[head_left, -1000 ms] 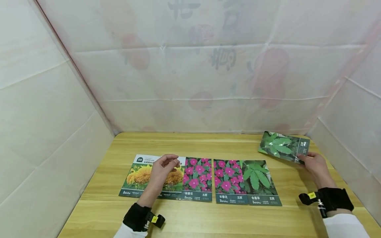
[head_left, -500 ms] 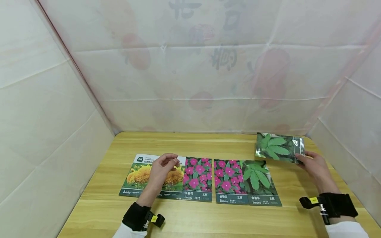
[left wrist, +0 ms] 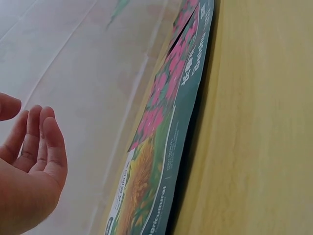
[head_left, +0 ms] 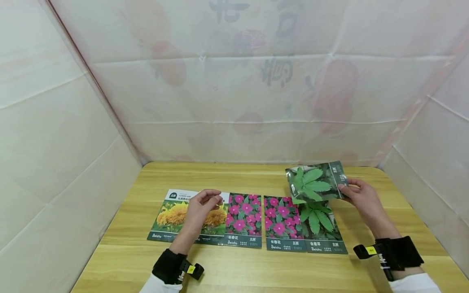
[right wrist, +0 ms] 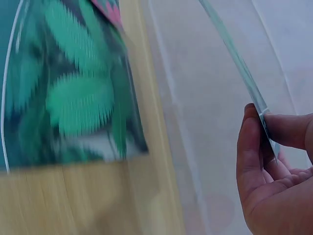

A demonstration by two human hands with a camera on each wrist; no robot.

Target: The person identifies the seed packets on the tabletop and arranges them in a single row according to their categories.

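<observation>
My right hand [head_left: 362, 197] pinches one end of a seed packet [head_left: 315, 181] with a green leaf picture, thumb on its face. In the right wrist view the held packet [right wrist: 239, 58] shows edge-on, raised off the table. It overlaps the top of another green-leaf packet [head_left: 320, 224] lying on the table. Left of that lies a pink-flower packet [head_left: 281, 219], then a second pink-flower packet [head_left: 244, 217] across a narrow gap. My left hand [head_left: 201, 207] hovers over yellow-flower packets [head_left: 174, 215] with fingers loosely bent, holding nothing; part of them is hidden beneath it.
The packets lie in a row across a wooden table [head_left: 242, 268]. A pale cloth wall [head_left: 227, 93] with faint red patches rises behind the table's back edge, with more cloth on both sides.
My right hand has carried the green-leaf packet leftward from the table's back right corner, to above the row's right end. The left hand has stayed in place.
</observation>
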